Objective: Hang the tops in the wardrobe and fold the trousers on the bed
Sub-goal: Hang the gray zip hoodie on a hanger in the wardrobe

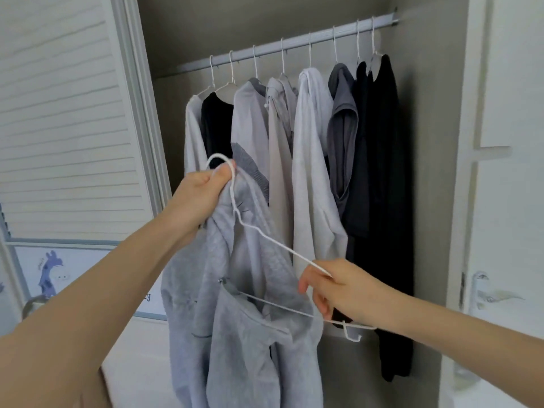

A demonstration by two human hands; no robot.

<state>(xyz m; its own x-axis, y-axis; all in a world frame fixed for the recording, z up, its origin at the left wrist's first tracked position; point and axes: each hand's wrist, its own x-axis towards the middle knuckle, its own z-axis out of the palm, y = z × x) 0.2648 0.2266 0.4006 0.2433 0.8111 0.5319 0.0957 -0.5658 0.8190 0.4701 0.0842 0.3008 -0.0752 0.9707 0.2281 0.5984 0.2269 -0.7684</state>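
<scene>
Hanger (265, 240) lies tilted at mid-frame — hook pinched with the grey top (235, 319) in the left hand (203, 189), lower corner gripped by the right hand (338, 290) — rail (279, 44) above, upper centre.

No text, label, brand or number can be read here. The cartoon panel (56, 275), low on the left beside the wardrobe rail (282, 42), carries a small dark mark at its lower right edge, too blurred to tell whether it is lettering.
</scene>
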